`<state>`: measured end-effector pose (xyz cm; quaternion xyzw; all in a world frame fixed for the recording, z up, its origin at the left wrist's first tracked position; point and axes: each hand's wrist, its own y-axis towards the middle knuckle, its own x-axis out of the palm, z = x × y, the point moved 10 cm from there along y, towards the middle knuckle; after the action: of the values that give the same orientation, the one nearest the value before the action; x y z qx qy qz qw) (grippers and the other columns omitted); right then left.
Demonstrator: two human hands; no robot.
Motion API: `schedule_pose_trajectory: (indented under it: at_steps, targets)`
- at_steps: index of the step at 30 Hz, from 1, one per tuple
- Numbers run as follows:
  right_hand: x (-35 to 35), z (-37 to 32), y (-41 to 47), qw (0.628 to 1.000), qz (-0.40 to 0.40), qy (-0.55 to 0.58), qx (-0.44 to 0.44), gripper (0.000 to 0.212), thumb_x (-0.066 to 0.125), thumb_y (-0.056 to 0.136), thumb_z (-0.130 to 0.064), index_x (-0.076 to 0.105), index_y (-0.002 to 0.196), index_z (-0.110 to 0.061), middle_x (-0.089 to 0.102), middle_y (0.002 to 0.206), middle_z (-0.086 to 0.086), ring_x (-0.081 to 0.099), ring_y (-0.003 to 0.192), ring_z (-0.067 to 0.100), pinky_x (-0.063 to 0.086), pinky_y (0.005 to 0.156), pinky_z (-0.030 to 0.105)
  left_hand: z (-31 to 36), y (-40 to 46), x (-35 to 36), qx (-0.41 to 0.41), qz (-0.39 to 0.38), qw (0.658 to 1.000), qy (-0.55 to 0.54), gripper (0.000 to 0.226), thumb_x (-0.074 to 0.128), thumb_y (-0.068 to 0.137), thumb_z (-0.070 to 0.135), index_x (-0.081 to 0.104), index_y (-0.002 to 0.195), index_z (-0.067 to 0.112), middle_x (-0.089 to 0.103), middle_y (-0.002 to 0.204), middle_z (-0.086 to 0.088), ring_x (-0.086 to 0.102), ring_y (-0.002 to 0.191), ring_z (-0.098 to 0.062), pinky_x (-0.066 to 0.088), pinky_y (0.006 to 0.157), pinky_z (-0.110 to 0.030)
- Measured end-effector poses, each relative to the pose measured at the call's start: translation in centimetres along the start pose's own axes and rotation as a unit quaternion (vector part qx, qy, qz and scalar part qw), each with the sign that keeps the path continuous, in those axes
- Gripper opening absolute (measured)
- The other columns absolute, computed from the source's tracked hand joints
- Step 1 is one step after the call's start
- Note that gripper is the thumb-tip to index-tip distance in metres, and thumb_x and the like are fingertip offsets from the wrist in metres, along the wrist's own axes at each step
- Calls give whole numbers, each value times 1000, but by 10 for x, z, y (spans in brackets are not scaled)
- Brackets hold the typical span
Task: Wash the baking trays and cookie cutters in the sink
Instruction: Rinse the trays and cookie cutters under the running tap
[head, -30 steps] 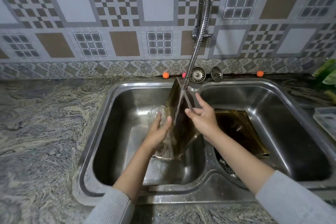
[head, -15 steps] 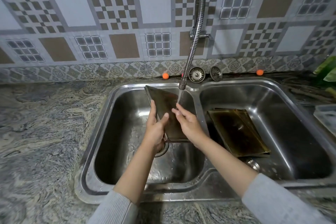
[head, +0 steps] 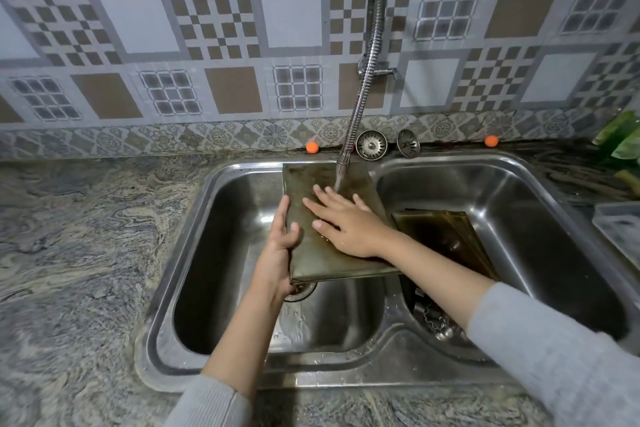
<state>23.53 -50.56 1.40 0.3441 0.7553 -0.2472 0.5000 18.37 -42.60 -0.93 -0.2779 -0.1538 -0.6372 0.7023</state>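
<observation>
Since half a second ago, the right hand (head: pixel 349 224) is lying flat on the tray (head: pixel 322 253) with fingers spread, where before it was curled at the tray's upper part, and the tray is facing up more squarely toward the camera. The left hand (head: pixel 280 250) is gripping the tray's left edge, thumb on the top face and fingers wrapped behind. Water is running from the faucet (head: pixel 360 94) onto the tray just beyond the right fingertips. The tray is being held tilted over the left basin of the sink (head: pixel 180 253), its far edge near the sink's back rim and its near edge above the drain (head: pixel 301 289).

In the right basin a second tray (head: pixel 446 239) is leaning, partly behind the right forearm. Cookie cutters (head: pixel 434 321) are lying on the bottom of that basin beneath the forearm; their number is hard to tell. Two strainers (head: pixel 371 145) are standing against the wall behind the sink, with an orange ball (head: pixel 312 147) to their left.
</observation>
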Motion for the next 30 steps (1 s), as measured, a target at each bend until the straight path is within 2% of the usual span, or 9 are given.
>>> schedule_pose_trajectory:
  at_steps: [3, 6, 9, 11, 14, 18, 22, 25, 30]
  targets:
    - [-21, 51, 4, 994, 39, -15, 101, 52, 23, 99, -51, 16, 149, -38, 3, 160, -4, 0, 147, 16, -1, 114, 58, -2, -1, 0, 0, -30, 998, 62, 61, 42, 92, -1, 35, 146, 27, 71, 105, 2, 68, 85, -13, 57, 72, -30]
    - [-41, 101, 9, 965, 66, 1, 253, 59, 19, 98, -53, 23, 150, -24, 9, 160, 4, -2, 147, 23, -1, 110, 64, -10, -7, 20, 32, -73, 980, 185, 58, 41, 94, -3, 33, 146, 21, 68, 91, 27, 56, 74, 7, 46, 80, -9]
    - [-28, 60, 18, 987, 44, -7, 155, 53, 20, 100, -48, 30, 146, -27, 18, 158, 1, 7, 147, 24, -3, 112, 61, -12, -4, 28, 43, -66, 978, 191, 55, 38, 96, -2, 32, 145, 22, 67, 85, 15, 51, 63, 5, 44, 74, -4]
    - [-6, 14, 7, 998, 16, 2, 55, 51, 23, 101, -45, 14, 150, -34, 4, 159, -10, 2, 147, 17, -5, 114, 56, -9, 0, 20, 30, -40, 992, 113, 55, 37, 96, 0, 33, 146, 25, 65, 103, -5, 64, 74, -3, 53, 73, -15]
    - [12, -20, -28, 999, 21, 1, -32, 50, 27, 101, -41, 12, 149, -41, -5, 158, -16, -9, 145, 6, -6, 113, 47, 3, 8, -3, 44, 14, 999, 14, 54, 37, 97, 5, 34, 145, 29, 69, 110, -1, 70, 92, -14, 58, 69, -29]
    - [0, 45, -51, 996, 42, 12, 75, 52, 25, 98, -52, 5, 146, -47, -16, 156, -12, -16, 143, 10, -7, 114, 57, 10, 17, -14, 59, 48, 997, -3, 55, 38, 96, 2, 37, 142, 32, 67, 90, 10, 67, 84, -6, 56, 66, -27]
    - [-24, 100, -33, 968, 44, -22, 245, 64, 16, 96, -59, -1, 151, -32, -19, 157, 4, -17, 145, 25, -9, 109, 63, -18, 14, 8, 17, 12, 997, 72, 59, 41, 96, 2, 38, 143, 37, 54, 128, -7, 56, 114, -21, 54, 84, -33]
    - [-19, 60, -14, 980, 55, -32, 187, 60, 19, 98, -53, 6, 152, -29, -10, 160, 5, -14, 146, 23, -7, 110, 63, -36, 10, 30, -12, -20, 999, 39, 55, 38, 98, 5, 36, 144, 34, 45, 146, -12, 53, 123, -29, 55, 87, -39]
    - [11, 6, -45, 998, 51, -25, 35, 53, 20, 98, -50, 11, 149, -39, -9, 159, -7, -11, 146, 11, -7, 114, 54, -17, 15, 0, 25, 26, 999, -2, 53, 40, 95, 8, 39, 142, 33, 65, 122, -1, 65, 107, -21, 57, 75, -34]
